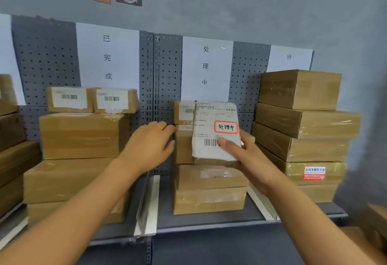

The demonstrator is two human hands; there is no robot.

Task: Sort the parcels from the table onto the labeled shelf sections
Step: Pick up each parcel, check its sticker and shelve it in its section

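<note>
Grey pegboard (46, 55) backs a shelf (209, 223) that is divided into sections by white paper signs. Cardboard boxes are already stacked in each visible section: a tall stack under the left sign (107, 57), a shorter stack (209, 189) under the middle sign (206, 66), and a high stack (303, 130) under the right sign (290, 56). Sorting is therefore judged to be well under way.

A parcel (215, 130) is held upright in front of the middle section by the right hand (243, 156), with the thumb pressed on its label face and the fingers wrapped behind. Its red-framed marking matches the characters on the middle sign, so placement on the middle stack is judged to be the pending step. The left hand (149, 145) is extended toward the same stack with fingers relaxed and holding nothing. The table is not in view, so the number of remaining parcels cannot be told.
</note>
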